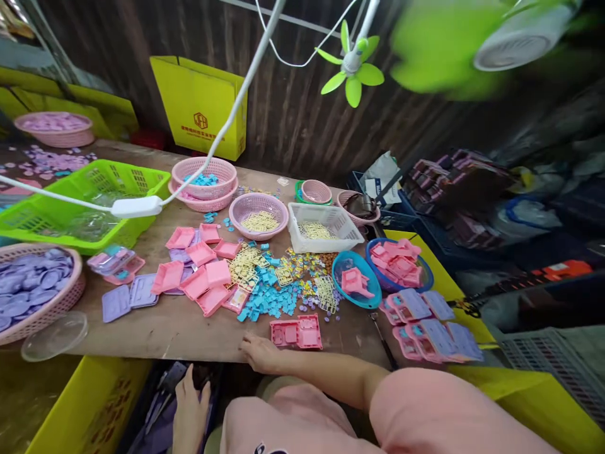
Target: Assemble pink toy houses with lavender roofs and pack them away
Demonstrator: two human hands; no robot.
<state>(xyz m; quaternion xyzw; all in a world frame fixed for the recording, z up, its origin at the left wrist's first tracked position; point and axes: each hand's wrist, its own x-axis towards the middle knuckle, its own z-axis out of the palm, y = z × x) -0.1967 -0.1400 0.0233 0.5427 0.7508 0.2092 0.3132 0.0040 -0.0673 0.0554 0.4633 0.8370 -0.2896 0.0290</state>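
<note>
My left hand (190,403) is below the table's front edge, over a dark bin (158,407) of purple plastic parts. Its thumb and fingers are apart, and nothing shows between them. My right hand (258,353) rests on the table edge with loosely bent fingers and holds nothing visible. Just right of its fingers lies a pink plastic tray-like piece (297,332) with moulded compartments. Behind it is a heap of small blue parts (269,296), and to the left of that several pink shells (205,277) are piled. Purple flat covers (130,296) lie further left.
At left stand a pink basket of purple pieces (35,287) and a green crate (142,180). Baskets of cream parts (259,221) sit behind. At right are a blue bowl (357,279) and stacked pink-purple cases (428,325). A white cable (227,120) and small fan (352,63) hang overhead.
</note>
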